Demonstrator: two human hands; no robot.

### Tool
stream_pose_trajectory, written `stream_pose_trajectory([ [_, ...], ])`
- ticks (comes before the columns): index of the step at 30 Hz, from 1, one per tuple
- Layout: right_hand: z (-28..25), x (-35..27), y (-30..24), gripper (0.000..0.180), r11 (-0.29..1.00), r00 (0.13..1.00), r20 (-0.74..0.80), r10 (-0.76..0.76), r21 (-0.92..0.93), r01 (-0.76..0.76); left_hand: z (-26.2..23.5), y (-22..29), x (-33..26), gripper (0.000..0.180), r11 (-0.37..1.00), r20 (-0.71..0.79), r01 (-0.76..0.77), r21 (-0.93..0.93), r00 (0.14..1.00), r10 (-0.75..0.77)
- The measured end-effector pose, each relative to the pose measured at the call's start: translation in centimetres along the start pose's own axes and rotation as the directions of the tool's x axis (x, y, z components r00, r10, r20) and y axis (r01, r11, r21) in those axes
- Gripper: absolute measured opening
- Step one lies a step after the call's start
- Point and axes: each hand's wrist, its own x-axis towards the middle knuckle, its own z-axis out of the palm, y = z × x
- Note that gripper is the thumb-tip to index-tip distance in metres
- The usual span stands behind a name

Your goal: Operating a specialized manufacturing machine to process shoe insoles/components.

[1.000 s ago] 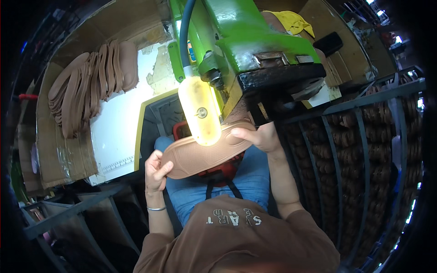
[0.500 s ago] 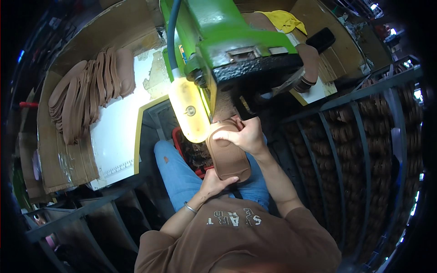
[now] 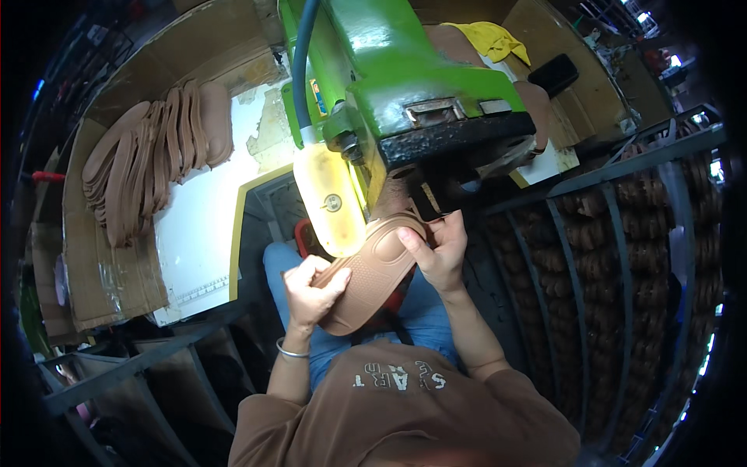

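Observation:
Both of my hands grip a brown shoe sole [image 3: 367,282] with a textured middle and a rounded raised outline at one end. My left hand [image 3: 313,292] is closed on its near left edge, thumb on top. Around the far right edge, my right hand [image 3: 442,253] is closed, its thumb pressed on the upper face. The sole lies tilted, its far end at the underside of a green machine [image 3: 443,86], by a brownish wheel-like surface [image 3: 391,198]. The exact contact there is partly hidden. A lit yellow lamp [image 3: 331,206] hangs just left of the sole.
A pile of brown soles [image 3: 156,148] lies on the white table [image 3: 194,226] at left, inside cardboard walls. On the right are a yellow cloth [image 3: 498,40], a black phone-like object [image 3: 554,74] and a metal rack [image 3: 615,233] packed with brown pieces. A red container [image 3: 302,232] sits beneath.
The sole has turned, its near end swinging left. My left hand has moved up and left along with it, and my right hand has shifted slightly right and down.

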Motion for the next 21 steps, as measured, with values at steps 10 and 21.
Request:
stream_pose_trajectory([
  [10,0.5,0.5,1.3,0.048,0.992,0.993,0.09,0.08,-0.106,-0.07,3.8,-0.7,-4.5,0.019,0.994,-0.193,-0.069,-0.08,0.98,0.053],
  [21,-1.5,-1.4,1.1,0.03,0.98,0.987,-0.119,-0.111,-0.178,0.088,2.1,5.3,4.7,0.029,0.974,0.185,-0.201,0.107,0.966,0.179],
])
